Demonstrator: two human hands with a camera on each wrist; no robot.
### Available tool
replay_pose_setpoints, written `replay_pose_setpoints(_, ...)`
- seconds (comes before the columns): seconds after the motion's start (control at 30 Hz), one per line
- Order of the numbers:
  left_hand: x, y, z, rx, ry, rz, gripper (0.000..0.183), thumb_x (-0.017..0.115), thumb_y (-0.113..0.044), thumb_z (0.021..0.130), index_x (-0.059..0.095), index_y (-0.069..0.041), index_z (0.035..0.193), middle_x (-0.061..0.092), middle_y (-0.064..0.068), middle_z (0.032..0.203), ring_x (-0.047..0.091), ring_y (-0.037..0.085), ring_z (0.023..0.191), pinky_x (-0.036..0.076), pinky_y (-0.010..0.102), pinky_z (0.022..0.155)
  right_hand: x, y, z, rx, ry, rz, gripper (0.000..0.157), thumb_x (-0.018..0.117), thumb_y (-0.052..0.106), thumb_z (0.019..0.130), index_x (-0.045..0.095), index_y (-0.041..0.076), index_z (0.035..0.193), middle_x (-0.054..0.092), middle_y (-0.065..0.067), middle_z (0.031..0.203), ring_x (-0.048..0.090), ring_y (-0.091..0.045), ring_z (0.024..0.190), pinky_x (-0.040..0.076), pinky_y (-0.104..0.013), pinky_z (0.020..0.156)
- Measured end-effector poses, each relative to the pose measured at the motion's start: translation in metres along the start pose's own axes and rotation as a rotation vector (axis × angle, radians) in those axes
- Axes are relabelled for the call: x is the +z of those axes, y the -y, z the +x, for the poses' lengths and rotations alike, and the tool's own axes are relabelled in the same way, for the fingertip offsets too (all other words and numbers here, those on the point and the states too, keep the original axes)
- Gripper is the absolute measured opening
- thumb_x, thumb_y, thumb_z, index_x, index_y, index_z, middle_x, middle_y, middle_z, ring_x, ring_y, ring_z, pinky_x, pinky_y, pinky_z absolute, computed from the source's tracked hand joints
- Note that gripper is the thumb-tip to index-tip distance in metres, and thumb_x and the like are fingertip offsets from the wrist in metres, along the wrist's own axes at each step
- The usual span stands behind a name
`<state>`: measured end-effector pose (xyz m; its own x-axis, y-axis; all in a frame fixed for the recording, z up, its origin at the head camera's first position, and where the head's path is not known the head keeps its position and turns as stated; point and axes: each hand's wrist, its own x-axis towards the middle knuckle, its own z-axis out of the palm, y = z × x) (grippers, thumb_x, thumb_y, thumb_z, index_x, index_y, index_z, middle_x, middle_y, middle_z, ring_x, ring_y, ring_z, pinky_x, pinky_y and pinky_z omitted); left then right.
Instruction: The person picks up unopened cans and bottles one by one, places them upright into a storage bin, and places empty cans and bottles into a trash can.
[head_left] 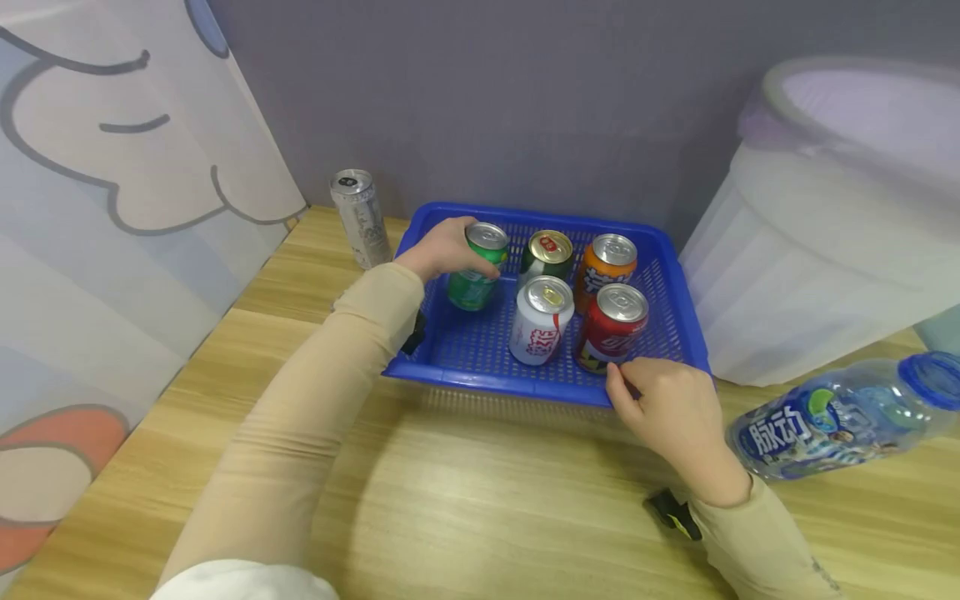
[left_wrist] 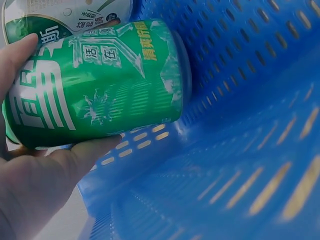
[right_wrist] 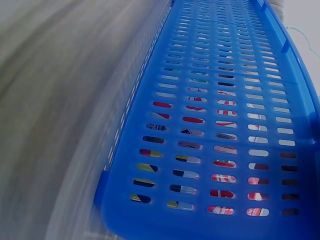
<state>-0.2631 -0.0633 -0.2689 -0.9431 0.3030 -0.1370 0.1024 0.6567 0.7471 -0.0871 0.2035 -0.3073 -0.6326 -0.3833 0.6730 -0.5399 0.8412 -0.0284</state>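
Note:
My left hand (head_left: 452, 250) grips a green soda can (head_left: 474, 289) at the left side of a blue plastic basket (head_left: 495, 382). In the left wrist view the green can (left_wrist: 107, 85) lies between thumb and fingers, near the perforated basket wall. At the basket's front right, my right hand (head_left: 672, 408) holds the rim with curled fingers. Just behind it stands a red can (head_left: 611, 333). Also upright in the basket are a white can (head_left: 536, 329), a dark green can with a gold top (head_left: 547, 258) and an orange can (head_left: 606, 265). The right wrist view shows only the basket's slotted side (right_wrist: 210, 150).
An opened silver can (head_left: 362, 221) stands outside the basket, behind its left corner. To the right rises a white bin (head_left: 810, 233) with a liner. A clear bottle with a blue cap (head_left: 832, 421) lies near my right wrist. A grey wall bounds the table behind.

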Motion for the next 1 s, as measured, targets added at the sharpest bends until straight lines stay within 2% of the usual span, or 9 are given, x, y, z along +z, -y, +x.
replay_pose_setpoints(0.13, 0.0007, 0.0000, 0.0000, -0.008, 0.039, -0.059, 0.073, 0.083, -0.007, 0.066, 0.047, -0.003, 0.130, 0.059, 0.012, 0.121, 0.055, 0.026, 0.111, 0.042, 0.038, 0.100, -0.0005, 0.0011, -0.0012, 0.000, 0.010, -0.001, 0.041, 0.044, 0.025, 0.088, 0.030, 0.021, 0.050, 0.029, 0.009, 0.047, 0.026, -0.006, 0.041, 0.021, -0.026, 0.039)
replay_pose_setpoints(0.27, 0.0017, 0.0012, 0.0009, 0.003, 0.046, -0.109, 0.075, 0.083, -0.002, 0.066, 0.046, -0.003, 0.131, 0.058, 0.013, 0.123, 0.055, 0.027, 0.112, 0.042, 0.037, 0.100, -0.0006, 0.0013, -0.0005, -0.003, 0.007, 0.005, 0.041, 0.044, 0.025, 0.088, 0.030, 0.020, 0.050, 0.030, 0.008, 0.047, 0.026, -0.007, 0.041, 0.021, -0.026, 0.039)
replay_pose_setpoints(0.73, -0.0003, -0.0032, 0.0016, 0.008, 0.033, -0.068, 0.076, 0.084, -0.004, 0.066, 0.045, 0.000, 0.130, 0.058, 0.013, 0.123, 0.054, 0.027, 0.113, 0.041, 0.037, 0.101, -0.0028, 0.0004, 0.0023, -0.001, 0.008, 0.000, 0.041, 0.044, 0.024, 0.088, 0.030, 0.020, 0.049, 0.030, 0.007, 0.046, 0.026, -0.007, 0.041, 0.021, -0.026, 0.039)
replay_pose_setpoints(1.0, -0.0060, -0.0001, -0.0018, -0.027, 0.070, -0.024, 0.074, 0.083, -0.007, 0.068, 0.044, -0.004, 0.131, 0.057, 0.012, 0.125, 0.053, 0.027, 0.116, 0.038, 0.040, 0.104, -0.0028, 0.0019, 0.0011, 0.001, 0.011, 0.004, 0.041, 0.045, 0.024, 0.088, 0.031, 0.020, 0.050, 0.031, 0.008, 0.046, 0.027, -0.007, 0.041, 0.022, -0.026, 0.039)
